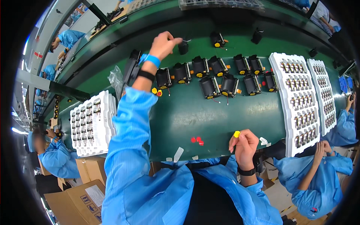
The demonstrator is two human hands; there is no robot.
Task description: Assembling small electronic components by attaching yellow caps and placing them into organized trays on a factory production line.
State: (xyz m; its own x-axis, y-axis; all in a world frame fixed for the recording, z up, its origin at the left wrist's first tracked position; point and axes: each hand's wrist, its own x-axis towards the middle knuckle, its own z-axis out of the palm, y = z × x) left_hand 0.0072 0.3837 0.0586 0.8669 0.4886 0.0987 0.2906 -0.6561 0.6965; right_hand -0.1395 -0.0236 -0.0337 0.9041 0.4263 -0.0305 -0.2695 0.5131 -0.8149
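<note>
My left hand [164,44] reaches far across the green conveyor belt [195,116], its fingers pinched on a small black part [183,47] at the far side. A blue strap and a black band sit on that wrist. My right hand [244,144] stays near the belt's front edge, holding a small yellow piece [236,134] between thumb and fingers. Several black box-shaped assemblies with yellow and orange bits [210,87] lie in rows between the two hands.
White trays of small parts stand at the left [92,123] and right [298,101] on the belt. Small red pieces [197,140] lie near the front edge. Cardboard boxes [80,198] sit below left. Other people in blue coats work at the left and right.
</note>
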